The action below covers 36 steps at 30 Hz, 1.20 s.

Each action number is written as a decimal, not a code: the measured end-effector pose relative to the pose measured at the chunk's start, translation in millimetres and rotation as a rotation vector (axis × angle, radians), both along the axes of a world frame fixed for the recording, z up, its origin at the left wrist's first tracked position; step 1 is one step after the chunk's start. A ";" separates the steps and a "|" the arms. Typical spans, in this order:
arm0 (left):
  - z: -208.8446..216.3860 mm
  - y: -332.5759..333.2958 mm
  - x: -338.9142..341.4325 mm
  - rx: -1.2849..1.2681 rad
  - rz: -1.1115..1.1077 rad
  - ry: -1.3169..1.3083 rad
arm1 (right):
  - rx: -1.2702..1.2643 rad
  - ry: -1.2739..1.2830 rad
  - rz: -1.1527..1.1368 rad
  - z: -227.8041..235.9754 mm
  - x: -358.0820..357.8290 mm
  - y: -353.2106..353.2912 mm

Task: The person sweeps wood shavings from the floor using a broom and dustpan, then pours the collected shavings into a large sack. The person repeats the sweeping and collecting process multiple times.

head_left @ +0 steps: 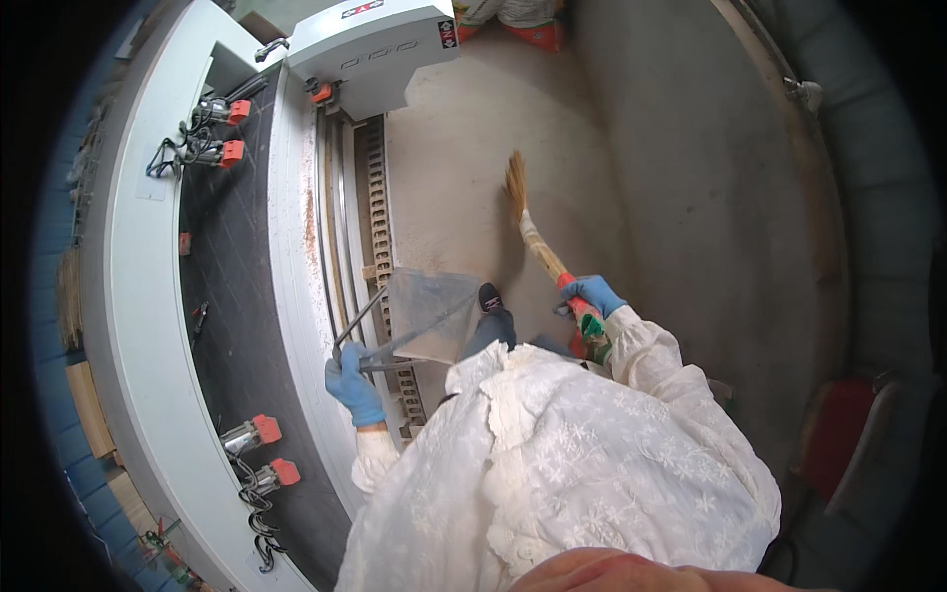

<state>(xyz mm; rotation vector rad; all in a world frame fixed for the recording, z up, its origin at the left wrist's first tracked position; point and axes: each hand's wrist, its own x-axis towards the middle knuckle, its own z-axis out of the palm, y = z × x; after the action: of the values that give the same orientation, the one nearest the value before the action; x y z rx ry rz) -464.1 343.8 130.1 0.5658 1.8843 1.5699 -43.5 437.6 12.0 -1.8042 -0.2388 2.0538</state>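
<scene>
A straw broom (545, 254) slants out over the floor, its bristles pointing away from me and its handle wrapped in red and green. My right hand (592, 293), in a blue glove, is closed around that wrapped handle. On my left, my gloved left hand (355, 387) grips the thin dark rod handle of a dustpan (431, 308). The dustpan's flat grey pan is beside my shoe, between the machine's rail and the broom. Whether the pan touches the floor, I cannot tell.
A long white machine (126, 296) with a dark bed (229, 247) runs along my left. Its cable chain (376, 187) and rails, with brown dust, border the floor (464, 148). A grey wall (710, 197) stands right; a red chair (838, 439) is lower right. Sacks (533, 30) lie ahead.
</scene>
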 end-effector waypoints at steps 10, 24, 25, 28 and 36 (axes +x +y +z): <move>-36.0 157.7 18.8 -0.170 -0.258 0.050 | 0.244 -0.319 0.167 -63.7 96.0 216.2; -84.9 268.0 127.2 -0.492 0.311 -0.125 | 0.250 -0.350 0.754 -141.2 130.1 449.0; -85.7 274.9 131.4 -0.483 0.337 -0.121 | 0.300 -0.293 0.692 -133.2 138.4 453.7; -84.8 291.5 139.7 -0.432 0.450 -0.139 | 0.198 -0.274 0.813 -90.9 162.7 482.9; -139.1 349.4 123.6 -0.557 0.629 -0.203 | 0.477 -0.627 1.342 -7.7 147.7 632.7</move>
<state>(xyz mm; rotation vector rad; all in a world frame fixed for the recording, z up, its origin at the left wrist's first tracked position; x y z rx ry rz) -340.5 693.2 -8.9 -0.4525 2.3222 1.2727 104.2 1070.3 4.3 -2.0530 -2.3837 1.5826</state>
